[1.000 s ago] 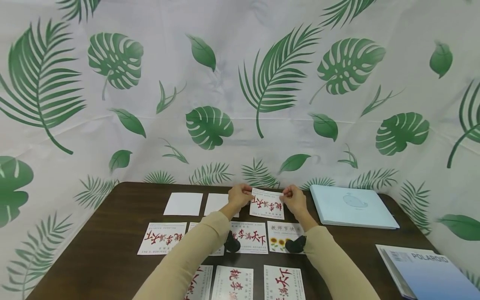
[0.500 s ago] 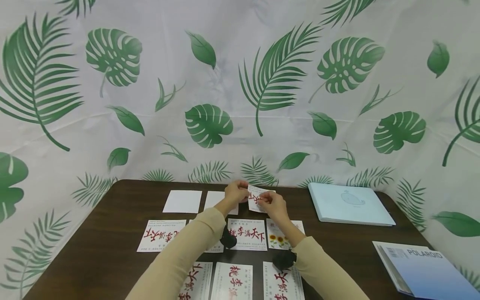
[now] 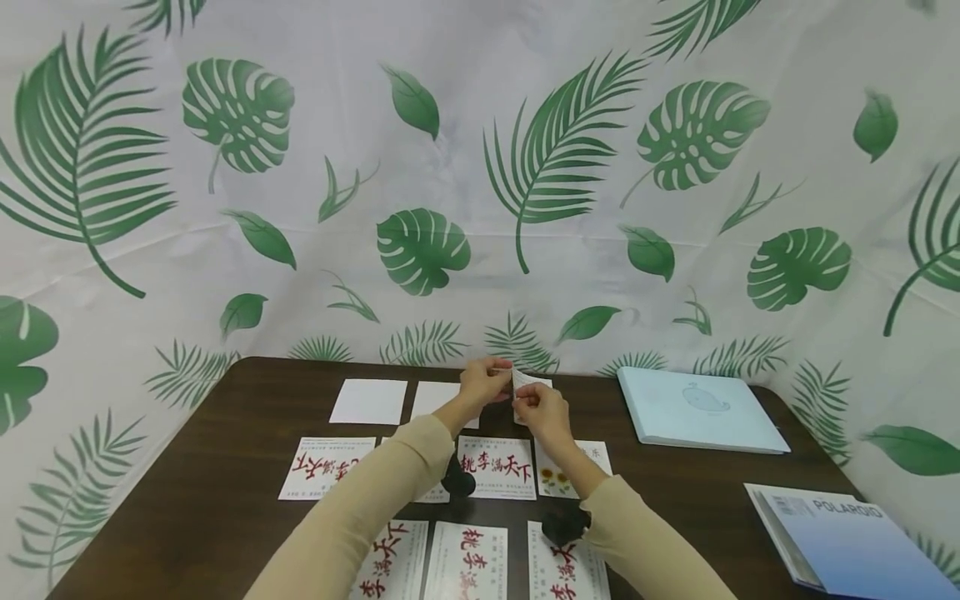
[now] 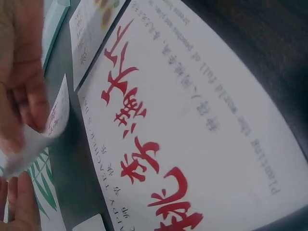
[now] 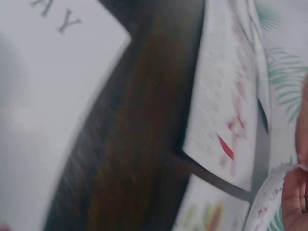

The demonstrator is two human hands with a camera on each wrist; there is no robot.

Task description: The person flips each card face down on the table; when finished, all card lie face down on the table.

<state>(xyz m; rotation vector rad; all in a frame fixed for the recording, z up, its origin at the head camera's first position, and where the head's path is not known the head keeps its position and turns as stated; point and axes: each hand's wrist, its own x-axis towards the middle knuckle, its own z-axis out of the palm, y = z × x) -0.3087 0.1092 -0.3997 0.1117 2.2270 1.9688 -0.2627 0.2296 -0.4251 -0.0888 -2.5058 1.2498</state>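
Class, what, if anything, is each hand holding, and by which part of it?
Both hold one bent, printed card: the left hand pinches its left side in the head view; the right hand also pinches it, its fingers hiding exactly where.

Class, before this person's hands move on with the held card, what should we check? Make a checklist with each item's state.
1. Left hand pinches the held card: ok.
2. Right hand pinches it too: ok.
3. Held card lies flat: not ok, it is curved.
4. Held card's edges line up: cannot tell, partly hidden.
5. Whale-cover book clear of both hands: ok.
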